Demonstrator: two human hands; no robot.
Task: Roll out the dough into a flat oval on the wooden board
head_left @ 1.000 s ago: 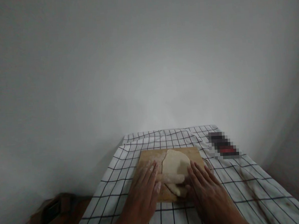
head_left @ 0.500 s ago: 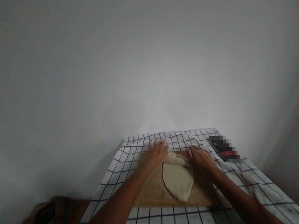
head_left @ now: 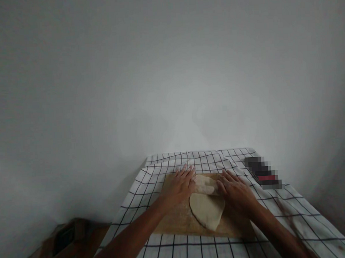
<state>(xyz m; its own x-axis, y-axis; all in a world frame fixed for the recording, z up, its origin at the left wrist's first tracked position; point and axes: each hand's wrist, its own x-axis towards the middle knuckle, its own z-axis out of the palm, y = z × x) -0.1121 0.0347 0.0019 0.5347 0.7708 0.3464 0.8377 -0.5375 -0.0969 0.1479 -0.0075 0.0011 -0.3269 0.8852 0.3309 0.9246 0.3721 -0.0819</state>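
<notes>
A flattened sheet of pale dough lies on a wooden board, tapering toward me. Across its far part rests a light rolling pin, dusted pale. My left hand lies over the pin's left end, palm down with fingers stretched forward. Over the right end is my right hand, also palm down, its fingers extended and angled inward. Both pin ends are hidden beneath the hands. A bit of dough shows beyond the pin.
The board sits on a white tablecloth with a dark grid. A dark, partly pixelated flat object with a red band lies to the right. A plain wall stands behind the table. Brown box-like things are low at the left.
Both hands and the rolling pin have come slightly nearer to me over the dough, so more dough shows beyond the pin. The view has shifted a little.
</notes>
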